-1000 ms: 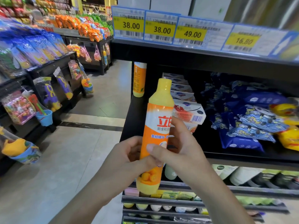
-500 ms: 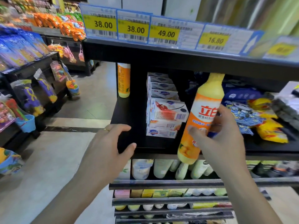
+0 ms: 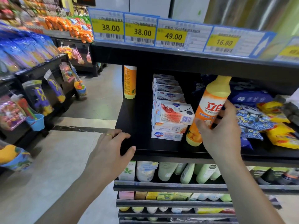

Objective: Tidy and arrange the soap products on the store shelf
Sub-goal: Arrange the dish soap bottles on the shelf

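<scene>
My right hand (image 3: 220, 131) grips an orange-and-yellow detergent bottle (image 3: 208, 107), tilted slightly right, its base on or just above the black shelf (image 3: 137, 113) beside the stacked white soap boxes (image 3: 169, 113). The bottle's cap reaches up behind the upper shelf edge. My left hand (image 3: 111, 147) rests on the shelf's front left corner with fingers relaxed, holding nothing. A second orange bottle (image 3: 130, 81) stands upright at the shelf's back left.
Blue and yellow snack packs (image 3: 262, 117) lie on the shelf's right side. Price tags (image 3: 171, 34) line the upper shelf edge. Lower shelves hold pale bottles (image 3: 186, 172) and small packs. Toy racks (image 3: 37, 97) stand across the aisle on the left.
The bottle left my left hand and moved right and onto the shelf beside the soap boxes in my right hand. My left hand went to the shelf's corner.
</scene>
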{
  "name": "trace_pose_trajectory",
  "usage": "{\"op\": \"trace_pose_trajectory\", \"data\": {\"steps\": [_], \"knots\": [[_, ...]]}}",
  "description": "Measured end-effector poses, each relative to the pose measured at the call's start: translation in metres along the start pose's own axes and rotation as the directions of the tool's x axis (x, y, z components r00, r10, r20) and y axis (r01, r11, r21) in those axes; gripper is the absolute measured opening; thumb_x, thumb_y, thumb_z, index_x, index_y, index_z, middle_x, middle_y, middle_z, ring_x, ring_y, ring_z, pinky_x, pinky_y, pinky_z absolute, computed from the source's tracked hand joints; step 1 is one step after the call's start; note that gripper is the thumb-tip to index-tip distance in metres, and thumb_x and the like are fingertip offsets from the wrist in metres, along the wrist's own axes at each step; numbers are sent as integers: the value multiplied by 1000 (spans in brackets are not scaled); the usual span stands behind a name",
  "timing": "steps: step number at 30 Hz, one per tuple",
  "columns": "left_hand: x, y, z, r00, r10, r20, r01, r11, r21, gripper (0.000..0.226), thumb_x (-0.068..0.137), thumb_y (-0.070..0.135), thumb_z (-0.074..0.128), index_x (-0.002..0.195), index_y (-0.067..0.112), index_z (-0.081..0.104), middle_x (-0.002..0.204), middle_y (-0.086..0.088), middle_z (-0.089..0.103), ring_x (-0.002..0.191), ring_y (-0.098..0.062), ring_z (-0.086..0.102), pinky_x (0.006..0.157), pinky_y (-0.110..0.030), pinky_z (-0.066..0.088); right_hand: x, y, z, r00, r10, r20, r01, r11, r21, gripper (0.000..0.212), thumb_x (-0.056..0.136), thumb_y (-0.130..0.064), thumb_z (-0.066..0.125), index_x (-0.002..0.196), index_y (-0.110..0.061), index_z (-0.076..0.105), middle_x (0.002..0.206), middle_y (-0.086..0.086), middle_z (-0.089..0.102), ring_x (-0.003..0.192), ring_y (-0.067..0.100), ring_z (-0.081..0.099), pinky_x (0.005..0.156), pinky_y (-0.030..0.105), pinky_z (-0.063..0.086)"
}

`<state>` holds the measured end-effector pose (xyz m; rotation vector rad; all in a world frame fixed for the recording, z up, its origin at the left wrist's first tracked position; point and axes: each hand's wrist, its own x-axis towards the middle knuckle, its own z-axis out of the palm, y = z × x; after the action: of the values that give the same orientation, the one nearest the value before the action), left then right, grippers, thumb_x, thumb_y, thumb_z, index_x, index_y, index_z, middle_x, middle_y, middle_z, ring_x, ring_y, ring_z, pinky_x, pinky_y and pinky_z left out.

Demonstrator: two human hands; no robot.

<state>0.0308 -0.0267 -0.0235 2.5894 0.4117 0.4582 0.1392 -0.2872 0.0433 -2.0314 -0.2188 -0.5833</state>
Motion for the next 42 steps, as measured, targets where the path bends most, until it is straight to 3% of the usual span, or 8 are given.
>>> {"op": "trace_pose_trajectory", "data": {"steps": [4, 8, 12, 18, 25, 29, 34, 42], "knots": [[0, 0, -1, 1000, 7, 5, -7, 1000, 6, 45, 96, 52, 63, 138, 38, 59, 144, 17, 49, 135, -10, 39, 99, -34, 52, -5, 0, 5, 1000, -11, -21, 12, 1000, 27, 81, 85, -22, 84, 147, -36, 34, 120, -18, 60, 103, -3, 62, 86, 29, 52], [2, -3, -4, 1000, 24, 7, -24, 999, -26, 41, 96, 48, 66, 135, 37, 62, 143, 17, 51, 136, -9, 41, 104, -34, 50, -29, -8, 10, 988, 29, -149, -28, 1000, 13, 91, 86, -28, 82, 158, -26, 25, 147, 0, 44, 133, 12, 48, 108, 41, 47], [10, -11, -13, 999, 37, 9, -36, 996, -77, 30, 95, 36, 70, 125, 34, 69, 131, 16, 62, 124, -10, 54, 104, -33, 51, -81, -32, 38, 926, -205, -317, 180, 978, -107, 62, 87, -29, 71, 141, -13, 47, 136, 12, 48, 125, 26, 40, 107, 30, 36], [14, -26, -20, 997, 28, 78, -19, 992, -122, 38, 92, 31, 75, 129, 35, 67, 132, 16, 60, 117, -8, 55, 101, -29, 52, -79, -79, 105, 963, -256, 84, 236, 951, 200, 41, 92, -23, 70, 129, -28, 53, 115, -13, 50, 105, 9, 55, 84, 28, 52], [21, -59, -28, 977, -88, 196, 147, 937, -315, 45, 87, 46, 78, 129, 47, 62, 127, 26, 56, 118, 3, 55, 99, -26, 53, 7, -104, 221, 953, 16, 302, -59, 989, 133, 72, 89, -30, 74, 149, -30, 34, 138, 4, 40, 110, 18, 55, 72, 17, 44], [29, -68, -27, 947, -121, 298, 250, 860, -446, 53, 81, 46, 86, 126, 50, 60, 120, 30, 62, 109, 9, 62, 88, -17, 50, 44, -96, 275, 937, 192, 291, -216, 975, 53, 89, 86, -31, 74, 157, -29, 19, 150, 9, 32, 125, 31, 54, 81, 34, 52], [34, -71, -30, 880, -88, 467, 397, 677, -620, 50, 86, 24, 86, 124, 46, 62, 111, 29, 72, 100, -2, 74, 87, -21, 54, 79, -83, 313, 951, 264, 163, -274, 961, 42, 98, 86, -29, 79, 160, -27, 15, 155, 12, 28, 131, 35, 48, 80, 33, 41], [32, -71, -27, 890, -77, 450, 384, 658, -648, 53, 89, 22, 82, 134, 42, 61, 115, 27, 72, 101, 0, 73, 78, -11, 54, 100, -81, 322, 970, 198, 143, -195, 980, -34, 68, 93, -28, 70, 150, -23, 32, 133, 8, 61, 115, 33, 65, 79, 33, 42]]}}
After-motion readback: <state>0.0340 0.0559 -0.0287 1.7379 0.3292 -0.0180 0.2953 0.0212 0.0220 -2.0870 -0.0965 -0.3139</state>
